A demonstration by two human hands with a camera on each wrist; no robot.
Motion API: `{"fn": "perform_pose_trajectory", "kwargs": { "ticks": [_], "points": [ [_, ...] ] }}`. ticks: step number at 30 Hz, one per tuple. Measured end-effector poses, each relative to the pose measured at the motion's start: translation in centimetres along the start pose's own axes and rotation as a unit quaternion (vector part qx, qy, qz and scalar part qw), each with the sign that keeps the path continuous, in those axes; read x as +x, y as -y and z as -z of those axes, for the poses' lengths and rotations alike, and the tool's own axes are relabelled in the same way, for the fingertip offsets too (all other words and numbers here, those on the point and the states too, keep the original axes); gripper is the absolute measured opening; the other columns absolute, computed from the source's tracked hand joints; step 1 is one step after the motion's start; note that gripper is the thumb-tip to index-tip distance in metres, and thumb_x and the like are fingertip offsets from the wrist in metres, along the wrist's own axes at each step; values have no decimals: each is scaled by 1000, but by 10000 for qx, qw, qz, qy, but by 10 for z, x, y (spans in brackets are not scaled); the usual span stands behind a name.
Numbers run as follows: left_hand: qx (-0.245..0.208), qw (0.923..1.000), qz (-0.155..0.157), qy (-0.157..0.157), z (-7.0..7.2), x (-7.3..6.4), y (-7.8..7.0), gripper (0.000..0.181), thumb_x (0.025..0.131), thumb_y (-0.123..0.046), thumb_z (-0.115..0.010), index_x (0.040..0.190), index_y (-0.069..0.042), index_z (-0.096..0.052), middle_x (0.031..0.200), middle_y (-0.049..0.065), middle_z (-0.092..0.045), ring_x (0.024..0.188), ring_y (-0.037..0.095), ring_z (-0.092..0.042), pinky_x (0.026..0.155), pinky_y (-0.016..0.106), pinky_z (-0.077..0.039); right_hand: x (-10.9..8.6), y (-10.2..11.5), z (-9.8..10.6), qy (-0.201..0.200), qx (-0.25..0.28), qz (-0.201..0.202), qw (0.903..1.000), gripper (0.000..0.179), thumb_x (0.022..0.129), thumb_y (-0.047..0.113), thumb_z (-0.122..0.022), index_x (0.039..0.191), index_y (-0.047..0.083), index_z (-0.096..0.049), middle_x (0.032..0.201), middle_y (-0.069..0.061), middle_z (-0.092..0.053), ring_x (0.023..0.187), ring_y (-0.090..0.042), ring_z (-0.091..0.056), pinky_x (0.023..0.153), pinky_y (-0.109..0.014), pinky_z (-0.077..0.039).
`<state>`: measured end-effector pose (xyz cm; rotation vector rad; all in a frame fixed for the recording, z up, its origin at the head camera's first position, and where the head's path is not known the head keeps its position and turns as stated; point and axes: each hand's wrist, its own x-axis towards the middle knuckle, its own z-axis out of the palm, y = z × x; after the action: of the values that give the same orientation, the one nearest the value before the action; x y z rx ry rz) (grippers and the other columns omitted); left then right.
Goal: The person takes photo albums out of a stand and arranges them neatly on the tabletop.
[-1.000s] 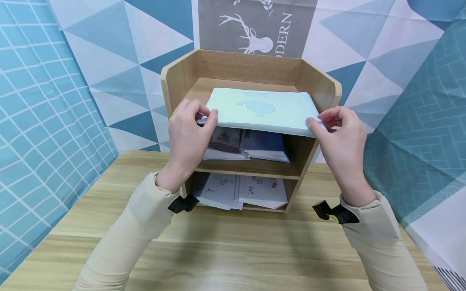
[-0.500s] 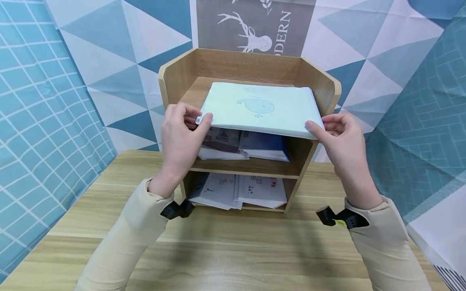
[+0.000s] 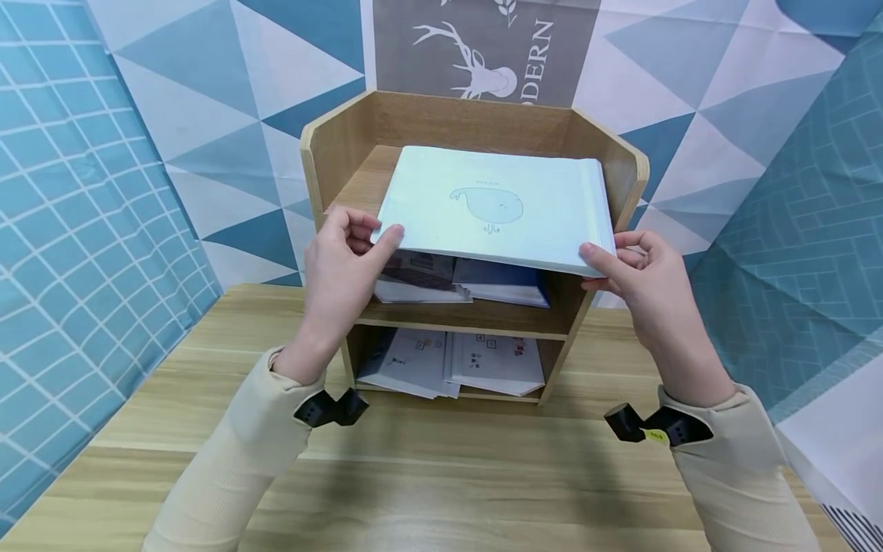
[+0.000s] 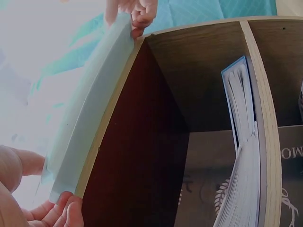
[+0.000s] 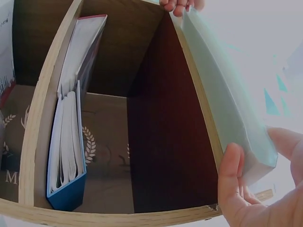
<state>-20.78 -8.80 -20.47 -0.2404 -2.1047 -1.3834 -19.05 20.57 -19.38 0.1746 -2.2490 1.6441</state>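
Note:
A pale book [image 3: 441,176] with a whale drawn on its cover lies over the front of the wooden shelf unit's top board [image 3: 359,180], slightly askew. My left hand [image 3: 338,268] pinches its near left corner, thumb on the cover. At the near right corner my right hand [image 3: 651,287] grips it, thumb on top and fingers beneath. Both wrist views show the thick edge of the book [image 4: 90,109] along the board's front edge. In the right wrist view, fingers of the right hand [image 5: 265,203] touch its lower corner.
Raised side panels [image 3: 607,165] and a back panel [image 3: 469,123] border the top board. The middle compartment holds a dark book [image 3: 424,268] and a blue book [image 3: 497,277]. White booklets [image 3: 493,364] lie at the bottom. The unit stands on a wooden table [image 3: 441,475].
The book's far edge has moved back, and its near right corner has come lower and nearer. My left hand has shifted slightly left; my right hand has moved down, keeping its grip.

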Motion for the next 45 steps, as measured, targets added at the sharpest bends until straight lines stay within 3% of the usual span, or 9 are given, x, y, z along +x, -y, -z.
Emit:
{"fn": "perform_pose_trajectory", "kwargs": {
  "ticks": [6,14,21,26,31,38,45],
  "points": [
    [-155,9998,85,-1,1,-4,-1,33,83,-30,-65,100,-4,-54,87,7,-52,78,17,-47,71,25,-41,-3,-4,1,52,-7,-26,10000,41,79,33,-69,105,15,-42,97,9,-61,81,-4,-64,70,-21,-52],
    [-485,9987,141,0,1,-8,0,35,81,-25,-68,102,-2,-54,84,7,-53,76,16,-48,68,21,-42,-4,-9,4,276,310,-148,9990,38,80,24,-69,104,15,-41,87,15,-65,76,-3,-65,68,-16,-52],
    [-736,9964,387,168,1,-12,4,49,81,-25,-69,121,-6,-47,83,7,-59,71,15,-54,56,21,-44,-5,-12,5,539,778,-180,9953,57,80,20,-69,125,-3,-43,90,12,-67,79,-6,-66,70,-16,-52],
    [-676,9957,547,310,0,-14,8,47,81,-27,-68,120,-7,-51,85,7,-59,72,14,-54,54,19,-42,-6,-14,4,548,1132,-171,9919,62,78,18,-71,127,-9,-44,90,8,-68,77,-7,-67,69,-17,-52],
    [-735,9941,691,386,-3,-15,13,41,81,-27,-68,113,-4,-56,86,8,-60,70,18,-59,57,19,-47,-7,-17,1,348,790,-256,9959,64,77,22,-72,127,-7,-46,88,9,-67,76,-5,-66,67,-16,-52],
    [-840,9917,892,393,-7,-15,20,33,80,-27,-70,101,-4,-62,82,9,-63,67,17,-61,58,20,-49,-5,-21,-1,127,-399,-287,9987,59,79,32,-69,126,0,-51,87,16,-62,80,-1,-62,70,-14,-51],
    [-785,9933,783,330,-10,-16,26,31,78,-30,-70,96,-5,-66,79,9,-64,65,14,-60,57,21,-48,-5,-24,-3,-21,-620,-213,9978,55,78,31,-70,122,2,-54,84,18,-62,81,-1,-59,69,-13,-49]
  ]
}}
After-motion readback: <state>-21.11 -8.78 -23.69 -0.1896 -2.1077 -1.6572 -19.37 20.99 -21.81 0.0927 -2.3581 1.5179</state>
